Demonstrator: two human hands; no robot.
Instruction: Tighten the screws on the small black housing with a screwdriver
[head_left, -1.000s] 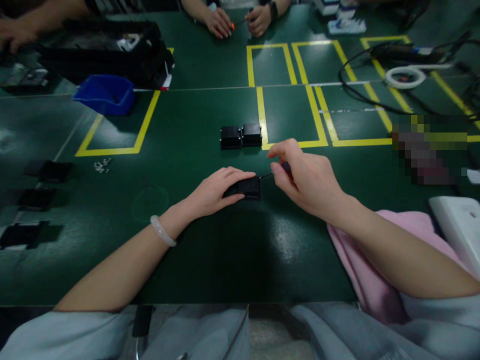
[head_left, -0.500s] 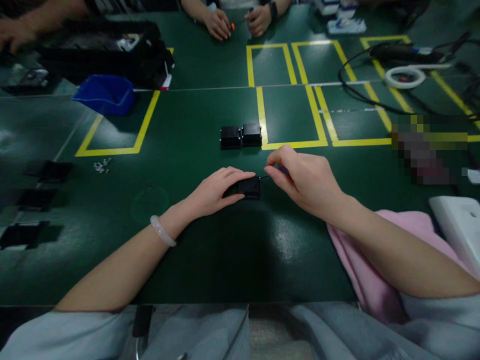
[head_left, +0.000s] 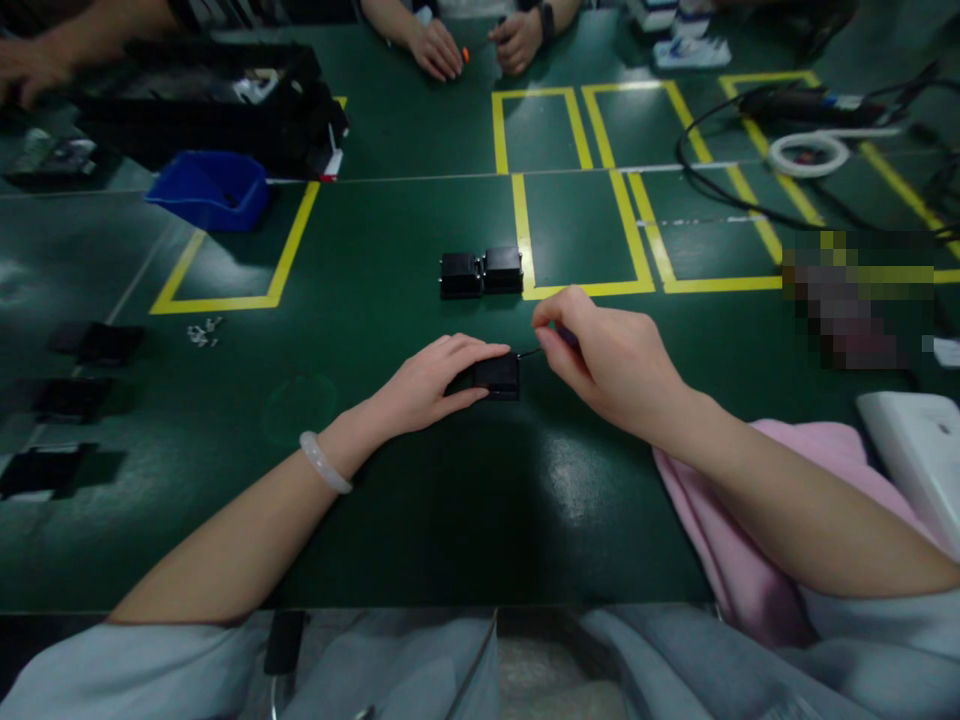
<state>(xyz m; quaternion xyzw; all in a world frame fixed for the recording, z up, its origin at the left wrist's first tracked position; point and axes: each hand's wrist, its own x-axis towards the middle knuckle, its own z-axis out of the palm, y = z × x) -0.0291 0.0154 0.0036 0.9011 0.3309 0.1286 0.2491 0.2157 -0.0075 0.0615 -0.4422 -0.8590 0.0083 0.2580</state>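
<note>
My left hand (head_left: 439,385) lies at the left of a small black block (head_left: 498,374) on the green table, its thumb and fingers closed about the block's near and far edges. My right hand (head_left: 607,365) grips a screwdriver, its fingers pinched around a handle that is mostly hidden. The thin dark shaft (head_left: 531,352) points left and meets a small shiny screw at the far right corner of the block. Beyond my hands, two similar black blocks (head_left: 480,272) sit side by side with bright screws at their ends.
Loose screws (head_left: 204,332) lie at the left, near several black pieces (head_left: 71,398). Farther back are a blue bin (head_left: 214,190) and a large black case (head_left: 202,110). Cables (head_left: 697,165), pink cloth (head_left: 694,480) and a white device (head_left: 911,440) are at the right. Another person's hands (head_left: 439,50) work across the table.
The fingers of my right hand have turned slightly around the screwdriver. The block and my left hand have hardly moved.
</note>
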